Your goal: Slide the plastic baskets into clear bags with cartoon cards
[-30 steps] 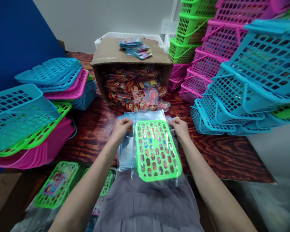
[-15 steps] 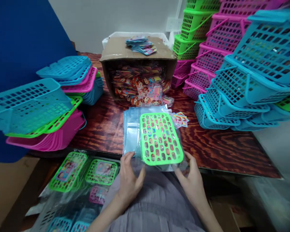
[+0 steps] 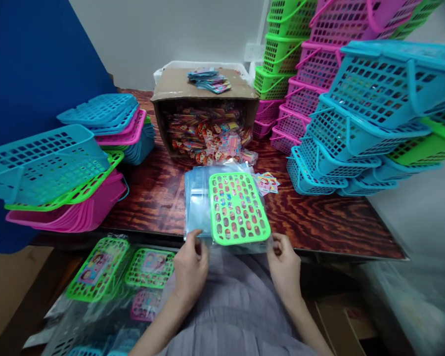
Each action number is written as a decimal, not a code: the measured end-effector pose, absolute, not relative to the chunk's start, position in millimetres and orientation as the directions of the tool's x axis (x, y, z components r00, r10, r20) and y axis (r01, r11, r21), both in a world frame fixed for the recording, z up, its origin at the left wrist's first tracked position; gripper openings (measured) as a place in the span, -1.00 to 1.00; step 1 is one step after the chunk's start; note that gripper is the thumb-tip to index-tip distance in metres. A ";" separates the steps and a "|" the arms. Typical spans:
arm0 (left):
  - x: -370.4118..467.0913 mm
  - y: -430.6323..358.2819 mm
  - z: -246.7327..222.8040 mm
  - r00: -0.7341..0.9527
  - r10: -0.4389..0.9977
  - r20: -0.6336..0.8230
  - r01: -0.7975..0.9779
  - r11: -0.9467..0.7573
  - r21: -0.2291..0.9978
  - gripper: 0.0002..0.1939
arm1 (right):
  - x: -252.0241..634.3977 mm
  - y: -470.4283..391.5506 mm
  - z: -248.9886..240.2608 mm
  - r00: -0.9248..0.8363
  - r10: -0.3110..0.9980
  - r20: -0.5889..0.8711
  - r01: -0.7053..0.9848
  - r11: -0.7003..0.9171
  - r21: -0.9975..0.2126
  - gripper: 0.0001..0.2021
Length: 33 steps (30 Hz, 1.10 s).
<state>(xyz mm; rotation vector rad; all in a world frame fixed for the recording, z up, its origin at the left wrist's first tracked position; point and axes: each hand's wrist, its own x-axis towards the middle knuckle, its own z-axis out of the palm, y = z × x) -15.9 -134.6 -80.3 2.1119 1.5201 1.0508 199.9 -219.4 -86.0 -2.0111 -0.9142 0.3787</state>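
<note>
A lidded green basket (image 3: 239, 210) lies in a clear plastic bag (image 3: 252, 247) at the table's front edge, its lid facing up. My left hand (image 3: 190, 264) is closed in a pinch at the bag's near left edge. At the near right corner, my right hand (image 3: 285, 267) has its fingers curled and pinched on the same film. Beneath the basket, and showing to its left, is a stack of flat clear bags (image 3: 198, 202). Small printed cards (image 3: 267, 183) lie just right of the basket.
Behind stands an open carton (image 3: 203, 99) of printed packets, with more cards (image 3: 209, 80) on top. Filled baskets (image 3: 341, 128) are piled high at right. Nested baskets (image 3: 74, 207) and lids (image 3: 100, 111) sit at left. Bagged baskets (image 3: 98, 269) lie below the table's left front.
Both hands have gone from spread fingers to a pinch at the bag's near edge. The view has shifted slightly, so the basket appears further left.
</note>
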 end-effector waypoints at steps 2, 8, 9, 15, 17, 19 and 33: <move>-24.4 -137.1 -83.5 0.214 0.908 0.360 0.679 -0.404 0.614 -0.70 | 201.1 -221.4 -87.8 0.666 0.741 0.084 0.477 -0.336 -0.812 -0.74; -19.2 -140.9 -78.1 0.244 0.853 0.460 0.639 -0.499 0.586 -0.48 | 198.7 -214.4 -80.5 0.655 0.722 0.221 0.575 -0.287 -0.766 -0.62; -15.2 -138.8 -75.8 0.250 0.837 0.487 0.628 -0.523 0.576 -0.35 | 198.5 -211.4 -78.4 0.640 0.730 0.239 0.588 -0.266 -0.764 -0.62; -3.7 -116.0 -75.0 0.378 0.762 0.525 0.513 -0.645 0.567 -0.21 | 199.2 -201.1 -74.0 0.524 0.789 0.320 0.674 -0.155 -0.722 -0.75; -3.7 -111.5 -78.4 0.384 0.752 0.536 0.493 -0.658 0.569 -0.26 | 197.7 -200.1 -74.9 0.511 0.785 0.351 0.704 -0.148 -0.695 -0.77; -3.6 -110.2 -81.3 0.375 0.742 0.555 0.478 -0.668 0.570 -0.29 | 195.0 -199.0 -75.4 0.498 0.779 0.381 0.727 -0.136 -0.673 -0.77; -8.8 -106.3 -85.5 0.279 0.686 0.672 0.492 -0.703 0.514 -0.46 | 194.3 -203.6 -80.2 0.494 0.673 0.550 0.802 -0.109 -0.588 -0.77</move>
